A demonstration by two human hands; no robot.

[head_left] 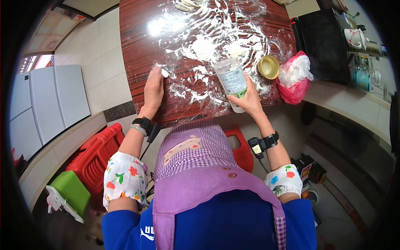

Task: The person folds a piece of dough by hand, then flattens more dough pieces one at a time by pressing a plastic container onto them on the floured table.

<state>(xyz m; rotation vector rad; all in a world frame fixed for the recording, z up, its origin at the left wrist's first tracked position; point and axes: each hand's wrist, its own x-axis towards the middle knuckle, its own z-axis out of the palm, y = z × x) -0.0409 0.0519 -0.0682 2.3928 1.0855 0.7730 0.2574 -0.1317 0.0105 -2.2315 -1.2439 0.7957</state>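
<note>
My right hand (248, 99) is wrapped round a clear plastic jar (234, 81) with a white and green label, tilted over the near part of the table. My left hand (154, 89) is at the table's left side, fingers stretched forward and slightly blurred. Against its fingertips lies a small white lump (165, 73) that looks like dough. White flour is scattered widely over the dark red wooden table (135, 54). Ahead of the jar are a round, flat piece of dough (203, 49) and a second pale piece (234, 49).
A gold-coloured round lid (268, 67) sits right of the jar. Beside it, a pink plastic bag (294, 92) with white plastic on top hangs at the table's right edge. More dough (188, 4) lies at the far edge. Red stools (98, 156) are stacked at lower left.
</note>
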